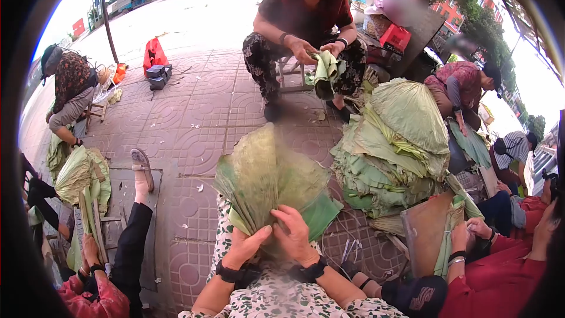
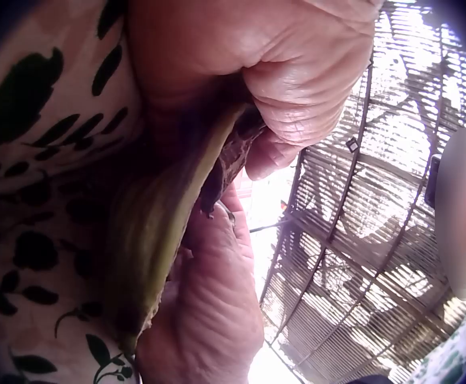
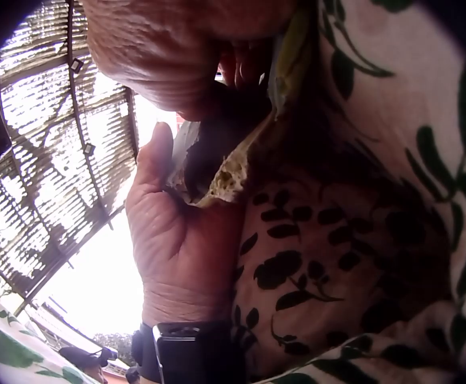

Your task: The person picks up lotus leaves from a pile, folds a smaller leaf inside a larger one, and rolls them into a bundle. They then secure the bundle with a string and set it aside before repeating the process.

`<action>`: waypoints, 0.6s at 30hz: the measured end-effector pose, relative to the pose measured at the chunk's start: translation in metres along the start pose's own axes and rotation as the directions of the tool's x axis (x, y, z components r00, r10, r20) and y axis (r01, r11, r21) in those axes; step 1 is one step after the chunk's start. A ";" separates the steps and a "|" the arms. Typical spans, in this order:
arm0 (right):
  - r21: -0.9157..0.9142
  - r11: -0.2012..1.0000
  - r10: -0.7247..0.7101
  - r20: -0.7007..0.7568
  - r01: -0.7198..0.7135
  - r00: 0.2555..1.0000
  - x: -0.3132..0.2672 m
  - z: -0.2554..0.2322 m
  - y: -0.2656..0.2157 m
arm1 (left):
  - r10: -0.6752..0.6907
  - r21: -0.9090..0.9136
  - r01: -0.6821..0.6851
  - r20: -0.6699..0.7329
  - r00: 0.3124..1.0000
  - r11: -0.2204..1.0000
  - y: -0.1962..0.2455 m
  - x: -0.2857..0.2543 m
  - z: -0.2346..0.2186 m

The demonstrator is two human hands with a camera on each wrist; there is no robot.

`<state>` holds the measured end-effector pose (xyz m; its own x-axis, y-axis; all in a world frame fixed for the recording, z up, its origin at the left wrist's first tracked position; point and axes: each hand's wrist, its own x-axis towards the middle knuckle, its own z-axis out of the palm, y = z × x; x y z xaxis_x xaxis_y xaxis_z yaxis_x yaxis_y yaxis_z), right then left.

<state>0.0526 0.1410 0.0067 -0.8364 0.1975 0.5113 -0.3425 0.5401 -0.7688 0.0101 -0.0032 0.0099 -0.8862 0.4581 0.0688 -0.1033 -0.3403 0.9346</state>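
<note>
Between both hands, a fan of layered green and yellowish leaves [image 1: 253, 171] spreads over the lap in the head view. The left hand [image 1: 248, 247] pinches the gathered lower part, its thumb on top. Close beside it, the right hand [image 1: 294, 237] grips the same bundle, thumb and fingers around its near edge. From the left wrist, a folded pale green leaf edge [image 2: 169, 216] runs between the left hand [image 2: 257, 64] and the other hand [image 2: 213, 296]. The right wrist view shows a torn, pale leaf end [image 3: 233, 176] against the palm of one hand [image 3: 185, 248].
A tall pile of stacked leaves [image 1: 394, 153] stands to the right on the paving [image 1: 200, 135]. A seated person [image 1: 306, 17] opposite holds rolled leaves. Several other people sit at both sides, near a brown board [image 1: 429, 232] and a red bag [image 1: 154, 56].
</note>
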 end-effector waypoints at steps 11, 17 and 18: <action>0.006 1.000 0.020 0.020 -0.020 1.000 0.001 -0.004 -0.005 | 0.004 0.011 -0.004 -0.080 0.997 1.000 0.004 -0.002 0.007; 0.025 1.000 -0.014 -0.035 0.014 0.999 -0.004 0.001 0.003 | -0.003 0.059 0.008 -0.085 0.996 0.998 -0.001 -0.002 0.003; 0.019 1.000 -0.006 -0.048 0.007 0.999 -0.004 0.000 0.003 | -0.011 0.060 0.015 -0.070 0.997 0.998 0.001 -0.002 0.005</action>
<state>0.0546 0.1417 0.0019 -0.8128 0.2335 0.5337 -0.3560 0.5262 -0.7723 0.0140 -0.0009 0.0127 -0.9145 0.4032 0.0343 -0.0892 -0.2836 0.9548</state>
